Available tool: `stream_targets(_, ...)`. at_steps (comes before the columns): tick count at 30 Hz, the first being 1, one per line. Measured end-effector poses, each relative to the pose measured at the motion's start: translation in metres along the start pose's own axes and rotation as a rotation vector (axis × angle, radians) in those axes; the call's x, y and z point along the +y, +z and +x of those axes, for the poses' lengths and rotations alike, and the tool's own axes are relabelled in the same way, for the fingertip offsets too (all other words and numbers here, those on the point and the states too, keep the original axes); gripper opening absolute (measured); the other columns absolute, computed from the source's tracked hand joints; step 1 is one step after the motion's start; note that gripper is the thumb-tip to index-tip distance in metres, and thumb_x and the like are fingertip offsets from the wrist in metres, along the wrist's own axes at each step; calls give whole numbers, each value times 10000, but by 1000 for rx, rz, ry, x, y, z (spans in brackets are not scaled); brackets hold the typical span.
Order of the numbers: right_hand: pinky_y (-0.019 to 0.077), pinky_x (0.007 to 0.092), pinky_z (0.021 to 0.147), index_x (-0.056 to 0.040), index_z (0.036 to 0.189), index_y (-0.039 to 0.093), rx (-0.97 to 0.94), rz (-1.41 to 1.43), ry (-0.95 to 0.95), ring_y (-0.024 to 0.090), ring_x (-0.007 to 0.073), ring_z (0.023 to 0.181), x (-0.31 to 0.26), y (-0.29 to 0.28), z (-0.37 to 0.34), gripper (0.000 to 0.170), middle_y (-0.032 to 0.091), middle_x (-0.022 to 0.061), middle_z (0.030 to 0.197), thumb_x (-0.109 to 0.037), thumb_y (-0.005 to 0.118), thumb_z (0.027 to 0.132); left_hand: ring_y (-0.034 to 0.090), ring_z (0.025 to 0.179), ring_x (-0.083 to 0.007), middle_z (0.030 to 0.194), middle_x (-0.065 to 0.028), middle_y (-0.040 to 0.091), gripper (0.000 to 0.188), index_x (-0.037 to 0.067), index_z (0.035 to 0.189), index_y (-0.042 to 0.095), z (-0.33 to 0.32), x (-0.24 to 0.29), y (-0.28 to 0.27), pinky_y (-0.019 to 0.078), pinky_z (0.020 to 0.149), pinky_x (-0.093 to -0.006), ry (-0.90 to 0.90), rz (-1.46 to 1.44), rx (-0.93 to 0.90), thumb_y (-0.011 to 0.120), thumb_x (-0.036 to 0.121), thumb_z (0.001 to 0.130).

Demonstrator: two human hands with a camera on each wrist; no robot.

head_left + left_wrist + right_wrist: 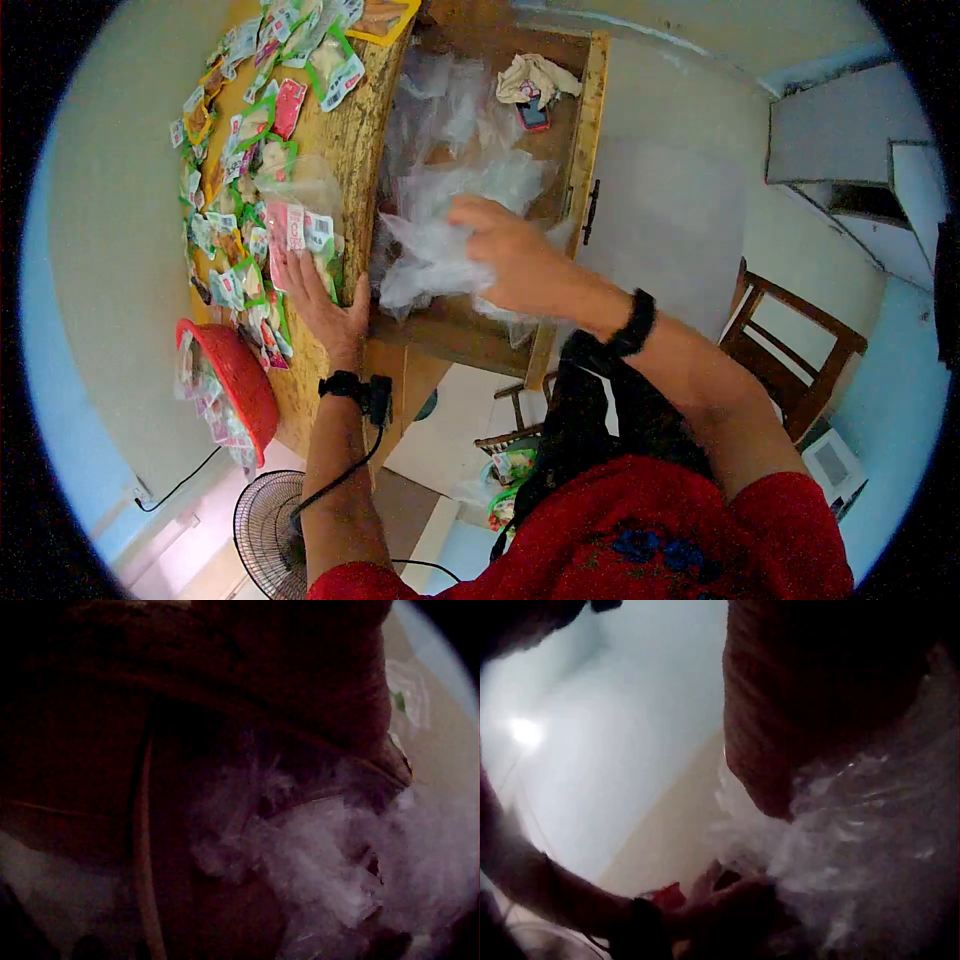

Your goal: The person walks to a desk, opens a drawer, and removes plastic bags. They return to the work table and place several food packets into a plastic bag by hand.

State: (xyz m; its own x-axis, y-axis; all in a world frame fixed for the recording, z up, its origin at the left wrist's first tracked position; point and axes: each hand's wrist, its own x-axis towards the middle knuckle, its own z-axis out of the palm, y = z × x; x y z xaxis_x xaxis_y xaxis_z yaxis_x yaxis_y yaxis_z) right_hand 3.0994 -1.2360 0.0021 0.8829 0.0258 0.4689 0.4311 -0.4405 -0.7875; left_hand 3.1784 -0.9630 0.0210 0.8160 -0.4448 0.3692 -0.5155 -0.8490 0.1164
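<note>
My left hand point(318, 300) lies at the table's edge, fingers extended over a pink-and-white food packet point(292, 232), thumb beside the wooden rim. A clear bag point(305, 185) lies just beyond its fingertips. Over the open drawer point(592, 130), my right hand point(510, 262) is blurred among crumpled clear plastic bags point(430, 265). In the right wrist view, plastic point(855, 847) bunches right beside the dark fingers point(761, 765); I cannot tell whether they grip it. The left wrist view is dim and shows the bag heap point(322, 855) below the table's edge.
Many small food packets point(255, 120) cover the wooden table point(362, 120). A red basket point(245, 385) with packets stands at its near end, above a fan point(270, 530). A cloth point(540, 75) and a phone-like device point(534, 115) lie in the drawer. A wooden chair point(800, 340) stands behind.
</note>
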Motion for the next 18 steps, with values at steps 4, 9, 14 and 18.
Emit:
stream_targets(4,498,338,748,-20,920,599,-36,202,563,603,245,817,-7,-51,-22,249,616,113,913,-82,672,691,271,1319,-422,1412,-219,337,788,22,1336,390,-1,1,-4,233,1083,-495,-15,13,-17,754,236,671)
stream_targets(9,500,280,743,-36,1089,568,386,513,890,582,117,786,-4,-95,-38,336,608,-1,891,-29,596,754,268,1329,-397,1412,-222,335,784,22,1346,382,-2,2,-7,227,1085,-486,-51,28,-45,745,241,686)
stream_targets(14,519,332,786,-47,1281,446,550,364,1157,594,230,933,37,-99,-123,591,562,174,1144,11,600,714,268,1335,-390,1437,-214,309,785,13,1363,364,-5,-4,-1,209,1097,-480,-10,93,-65,733,257,714)
stream_targets(18,402,320,959,-124,1452,267,163,439,988,424,253,1235,51,-39,-137,774,412,151,1385,21,582,760,235,1349,-392,1452,-217,280,731,7,1380,337,-1,2,-2,171,1105,-493,32,45,-55,668,279,788)
